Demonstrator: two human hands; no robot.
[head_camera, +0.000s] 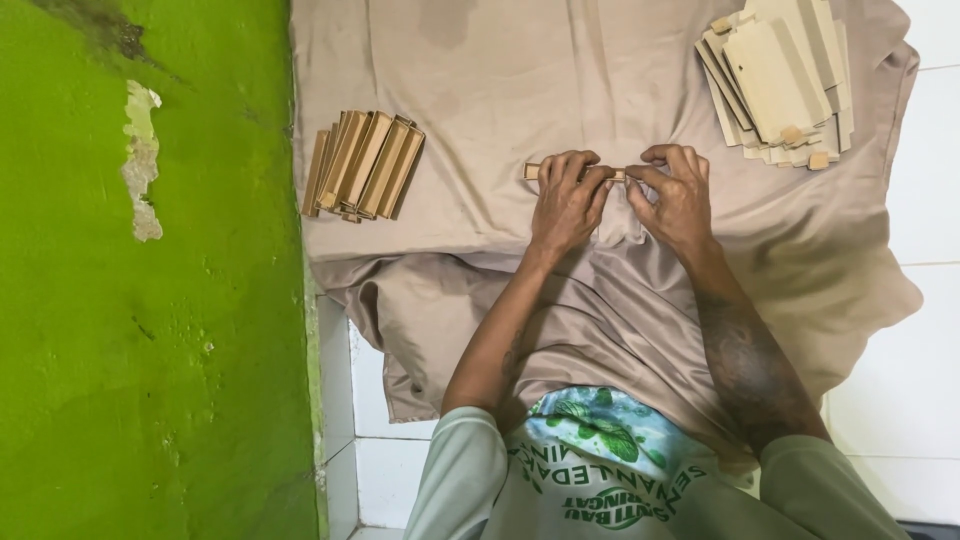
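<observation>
Two hands pinch one thin wooden strip over a beige cloth.

The left hand has its fingers curled down over the small wooden strip, whose pale end pokes out just beyond those fingers; the right hand meets it, fingers bent and thumb closed on the strip's other end, so both hands grip the same piece and touch at the fingertips; the strip lies on the beige cloth directly under the fingers; well off past the left fingers stands a row of folded brown cardboard pieces; beyond the right fingers, near the cloth's corner, lies a loose heap of flat pale wooden slats; a green wall borders the cloth.
</observation>
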